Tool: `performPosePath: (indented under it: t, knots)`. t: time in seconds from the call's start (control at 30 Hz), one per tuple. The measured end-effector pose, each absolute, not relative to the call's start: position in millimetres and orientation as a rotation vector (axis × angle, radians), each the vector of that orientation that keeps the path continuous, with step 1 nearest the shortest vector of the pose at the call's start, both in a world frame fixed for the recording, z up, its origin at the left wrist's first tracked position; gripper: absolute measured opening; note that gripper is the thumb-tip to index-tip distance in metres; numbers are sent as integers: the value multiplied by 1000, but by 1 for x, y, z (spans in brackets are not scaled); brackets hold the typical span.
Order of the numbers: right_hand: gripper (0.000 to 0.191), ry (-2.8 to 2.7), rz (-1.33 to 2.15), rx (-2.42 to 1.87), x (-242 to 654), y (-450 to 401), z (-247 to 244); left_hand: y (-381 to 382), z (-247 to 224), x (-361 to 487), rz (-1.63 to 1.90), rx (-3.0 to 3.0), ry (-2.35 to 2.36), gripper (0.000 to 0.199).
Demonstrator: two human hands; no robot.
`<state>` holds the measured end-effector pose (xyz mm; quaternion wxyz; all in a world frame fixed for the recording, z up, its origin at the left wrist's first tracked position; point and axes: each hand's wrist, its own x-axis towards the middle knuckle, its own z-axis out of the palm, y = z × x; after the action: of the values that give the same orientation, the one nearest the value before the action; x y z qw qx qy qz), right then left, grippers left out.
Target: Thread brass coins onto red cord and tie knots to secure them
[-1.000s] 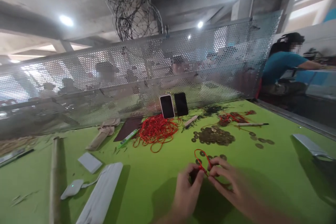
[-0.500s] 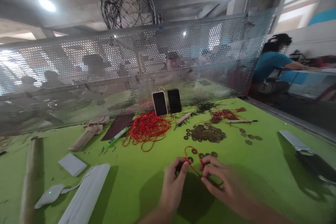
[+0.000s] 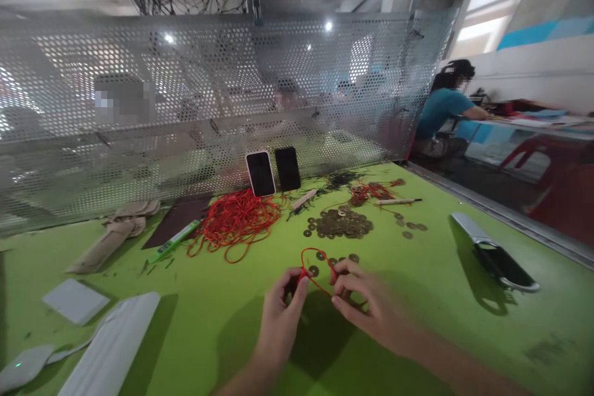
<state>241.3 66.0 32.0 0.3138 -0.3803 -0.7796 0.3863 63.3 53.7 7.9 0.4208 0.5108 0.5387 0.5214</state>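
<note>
Between my two hands a thin red cord [image 3: 319, 250] is held up in a loop above the green table. My left hand [image 3: 284, 303] pinches it between thumb and fingertips at the loop's left side. On the other side my right hand [image 3: 357, 291] grips the cord with thumb and fingers, and a second strand runs across between the hands. Several loose brass coins with holes [image 3: 354, 258] lie just beyond my fingers. Farther back is a heap of the same coins [image 3: 346, 223]. To its left sits a tangled pile of red cord [image 3: 236, 219].
Two phones [image 3: 260, 173] lean against the perforated metal screen [image 3: 185, 99]. A green-handled cutter [image 3: 174, 241], a white box [image 3: 75, 301] and a long white object [image 3: 114, 346] lie left. A black-and-silver device [image 3: 505, 263] is at right. Beyond the screen a person [image 3: 445, 105] sits.
The whole view has shifted, so the table things appear farther left and slightly higher. Both hands keep their hold on the red cord, and the loop looks nearly the same.
</note>
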Motion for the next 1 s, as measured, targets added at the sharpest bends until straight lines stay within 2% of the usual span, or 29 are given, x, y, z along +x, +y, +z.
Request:
performPosePath:
  t: [0.37, 0.53, 0.83, 1.0]
  knots:
    - [21, -2062, 992, -1149, 246, 68, 31, 50, 15, 60, 1255, 1426, 1286, 18]
    - [29, -1923, 1133, -1174, 244, 70, 30, 46, 15, 61, 1150, 1462, 1165, 17]
    - [26, -1706, 1500, -1046, 239, 70, 23, 45, 14, 67, 1090, 1525, 1149, 10]
    - [22, -1712, 1461, -1088, 242, 70, 23, 45, 15, 65, 1225, 1627, 1300, 11]
